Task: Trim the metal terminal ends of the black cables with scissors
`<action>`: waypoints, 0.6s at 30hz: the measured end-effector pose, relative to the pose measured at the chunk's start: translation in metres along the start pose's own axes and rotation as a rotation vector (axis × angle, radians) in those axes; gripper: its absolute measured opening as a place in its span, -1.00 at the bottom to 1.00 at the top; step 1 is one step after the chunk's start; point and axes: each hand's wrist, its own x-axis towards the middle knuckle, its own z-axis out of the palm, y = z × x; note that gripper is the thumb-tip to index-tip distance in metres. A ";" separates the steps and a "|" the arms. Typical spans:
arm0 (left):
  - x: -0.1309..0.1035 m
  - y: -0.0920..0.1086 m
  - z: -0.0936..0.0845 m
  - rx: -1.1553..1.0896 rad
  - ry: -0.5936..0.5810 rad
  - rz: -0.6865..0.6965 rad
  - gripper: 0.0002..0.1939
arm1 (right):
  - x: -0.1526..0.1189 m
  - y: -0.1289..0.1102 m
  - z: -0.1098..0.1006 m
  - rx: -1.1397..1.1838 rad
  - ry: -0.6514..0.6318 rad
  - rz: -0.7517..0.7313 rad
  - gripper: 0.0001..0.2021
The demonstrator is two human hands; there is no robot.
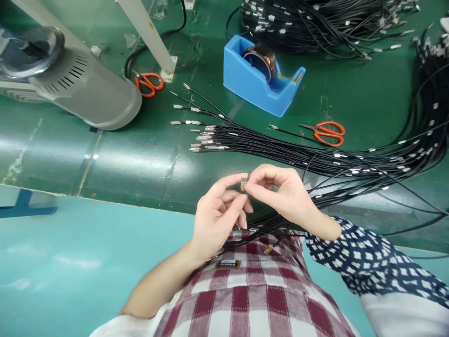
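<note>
A small metal cable connector (243, 181) with a bit of amber tape at its lower end stands upright between my hands, above the table edge. My right hand (286, 192) pinches it from the right with thumb and forefinger. My left hand (220, 213) is on the other side, its forefinger tip at the connector's top and its thumb apart below; the other fingers curl loosely. Black cables (259, 229) pass under both hands and over my checked apron. Among them, one yellow-taped cable end (269, 250) lies on the apron.
A long bundle of black cables (280, 145) with metal ends crosses the green table (140, 159). Behind it stands a blue tape dispenser (252, 89). Orange-handled scissors (329, 132) lie at right, another pair of scissors (150, 84) beside a grey machine (91, 89). More coiled cables (315, 23) lie behind.
</note>
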 end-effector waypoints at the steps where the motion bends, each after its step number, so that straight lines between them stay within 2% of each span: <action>1: 0.000 0.000 0.000 0.000 -0.001 0.003 -0.70 | 0.000 0.001 0.001 0.009 0.004 -0.002 -0.81; 8: 0.007 -0.008 0.000 -0.039 0.070 0.054 -0.86 | -0.002 0.009 0.008 -0.024 0.058 -0.098 -0.84; 10: 0.009 -0.012 0.000 -0.061 0.086 0.058 -0.87 | -0.003 0.010 0.009 -0.017 0.070 -0.120 -0.83; 14: 0.013 -0.014 -0.001 -0.115 0.046 0.035 -0.81 | -0.005 0.010 0.009 0.025 0.074 -0.126 -0.84; 18: 0.015 -0.010 -0.004 -0.124 0.081 0.001 -0.85 | -0.005 0.011 0.007 -0.068 0.088 -0.160 -0.87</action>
